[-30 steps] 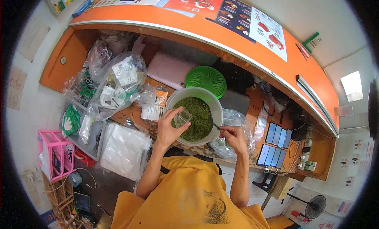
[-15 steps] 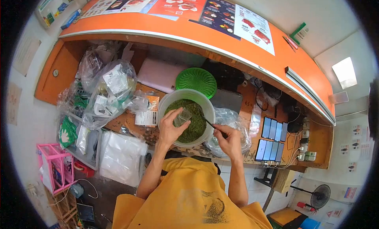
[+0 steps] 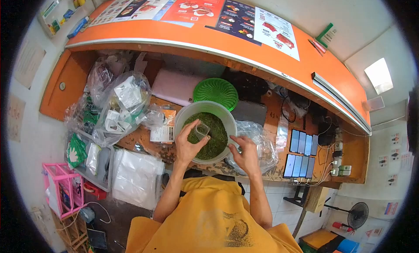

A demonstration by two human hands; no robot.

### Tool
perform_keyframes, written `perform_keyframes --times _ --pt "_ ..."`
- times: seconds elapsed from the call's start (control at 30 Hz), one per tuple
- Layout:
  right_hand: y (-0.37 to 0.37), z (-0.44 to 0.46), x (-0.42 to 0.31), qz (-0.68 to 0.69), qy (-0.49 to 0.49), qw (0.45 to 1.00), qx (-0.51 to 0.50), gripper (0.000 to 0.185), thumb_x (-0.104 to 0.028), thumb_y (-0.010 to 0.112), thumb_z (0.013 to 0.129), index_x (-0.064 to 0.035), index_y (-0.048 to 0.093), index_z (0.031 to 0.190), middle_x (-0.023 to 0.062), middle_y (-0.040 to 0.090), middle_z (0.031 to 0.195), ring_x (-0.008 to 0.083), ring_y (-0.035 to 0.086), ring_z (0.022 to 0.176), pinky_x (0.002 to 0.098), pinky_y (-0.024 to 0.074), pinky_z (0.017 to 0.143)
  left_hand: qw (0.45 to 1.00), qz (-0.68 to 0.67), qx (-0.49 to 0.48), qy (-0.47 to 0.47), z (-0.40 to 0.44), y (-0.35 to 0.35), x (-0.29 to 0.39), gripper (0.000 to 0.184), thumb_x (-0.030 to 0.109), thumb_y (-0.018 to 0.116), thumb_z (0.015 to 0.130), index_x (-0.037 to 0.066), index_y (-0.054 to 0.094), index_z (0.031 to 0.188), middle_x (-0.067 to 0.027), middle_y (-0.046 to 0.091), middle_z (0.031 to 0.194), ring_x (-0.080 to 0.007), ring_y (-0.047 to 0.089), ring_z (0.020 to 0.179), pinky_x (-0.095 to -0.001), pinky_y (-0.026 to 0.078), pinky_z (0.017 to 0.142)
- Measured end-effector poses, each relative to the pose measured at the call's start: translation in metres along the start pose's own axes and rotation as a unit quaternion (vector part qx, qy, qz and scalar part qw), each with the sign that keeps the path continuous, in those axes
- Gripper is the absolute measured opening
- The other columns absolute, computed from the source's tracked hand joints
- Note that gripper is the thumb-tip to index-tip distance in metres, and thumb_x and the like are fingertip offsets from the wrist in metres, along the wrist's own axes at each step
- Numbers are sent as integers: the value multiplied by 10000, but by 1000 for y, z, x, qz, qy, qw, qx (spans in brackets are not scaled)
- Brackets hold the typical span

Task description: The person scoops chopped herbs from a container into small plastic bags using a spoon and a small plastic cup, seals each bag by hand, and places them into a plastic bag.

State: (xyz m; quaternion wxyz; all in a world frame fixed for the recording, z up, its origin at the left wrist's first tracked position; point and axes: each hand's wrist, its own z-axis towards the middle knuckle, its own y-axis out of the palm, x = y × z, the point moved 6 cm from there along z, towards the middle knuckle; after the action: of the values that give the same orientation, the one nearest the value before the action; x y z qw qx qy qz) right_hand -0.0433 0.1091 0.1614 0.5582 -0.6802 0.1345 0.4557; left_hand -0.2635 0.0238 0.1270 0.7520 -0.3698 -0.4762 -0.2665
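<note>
A whitish round plastic tub stands on the bench in front of me, partly filled with chopped dried green herb. Over the herb, my left hand grips a small clear plastic container between thumb and fingers. The container is tilted and see-through. At the tub's right rim is my right hand, its thumb and forefinger bent toward each other. What sits between those fingertips, if anything, I cannot make out. The dark-handled spoon seen earlier does not show clearly now.
Behind the tub lies a green ribbed lid. Clear plastic bags lie right of it, near several phones with cables. Stuffed bags and a stack of clear sheets are at left. An orange shelf overhangs the bench.
My right hand has shifted slightly left and down to the tub's rim, and the dark handle it held no longer shows. The clear container in my left hand has tilted more toward me.
</note>
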Motion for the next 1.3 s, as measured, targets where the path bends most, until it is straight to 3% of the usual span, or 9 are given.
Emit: perform_keyframes --times 0.07,0.13,0.23,0.37,0.43,0.5,0.67,0.87,1.3 --pt "-1 5 -43 -36 -103 990 90 189 -128 749 878 -36 782 1039 181 681 1141 351 628 1069 441 500 941 1000 13 20 11 -2 -3 5 650 55 856 745 14 630 1353 -167 694 1256 -308 674 1167 -399 533 1000" --pt "11 13 -72 30 -145 987 61 202 -120 767 839 -48 765 1028 183 612 1301 390 530 1221 492 439 1026 999 39 31 19 -5 -1 16 646 30 843 742 13 627 1351 -168 690 1263 -316 667 1179 -405 530 1008" --pt "47 23 -69 -33 -212 975 64 204 -93 780 794 -47 742 989 174 608 1305 378 555 1190 468 468 1000 996 63 38 52 -9 10 17 622 -10 810 747 -3 622 1340 -175 684 1273 -326 661 1188 -407 531 1011" --pt "18 13 -82 16 -227 970 80 181 -48 766 771 -17 695 935 185 592 1243 386 545 1160 464 468 982 993 -93 -70 37 -14 1 12 1064 204 896 719 29 302 1584 -181 382 1589 -333 330 1493 -446 282 1217" --pt "5 -4 -87 73 -226 971 32 177 -19 751 771 -13 682 934 184 590 1187 388 545 1134 461 471 962 971 -229 -67 27 -11 2 28 918 376 846 850 26 361 1547 -196 465 1524 -321 411 1441 -469 338 1175" --pt "-10 -21 -82 95 -221 968 68 213 16 730 776 -10 695 985 152 603 1095 352 585 1039 426 502 869 958 -236 -150 -57 -14 6 11 584 289 800 916 4 556 1363 -183 638 1307 -319 582 1274 -454 427 1100" --pt "-59 -59 -60 158 -166 951 208 240 47 742 769 -19 716 998 118 658 919 317 648 847 403 522 742 926 -300 -226 -28 -13 56 58 168 138 730 970 -14 672 1008 -132 707 999 -279 684 1050 -409 506 990" --pt "-95 -114 -19 181 -10 941 287 332 -21 775 855 5 635 1155 120 699 917 228 715 848 329 565 754 881 -316 -352 -24 -38 121 94 136 95 722 970 -34 679 962 -125 710 968 -235 689 973 -351 529 896" --pt "-120 -196 66 249 149 877 383 260 -17 794 853 8 667 1078 101 727 927 176 723 843 310 576 778 862 -236 -441 -90 -85 217 107 132 105 708 985 -26 718 972 -87 713 953 -127 634 870 -265 496 802"
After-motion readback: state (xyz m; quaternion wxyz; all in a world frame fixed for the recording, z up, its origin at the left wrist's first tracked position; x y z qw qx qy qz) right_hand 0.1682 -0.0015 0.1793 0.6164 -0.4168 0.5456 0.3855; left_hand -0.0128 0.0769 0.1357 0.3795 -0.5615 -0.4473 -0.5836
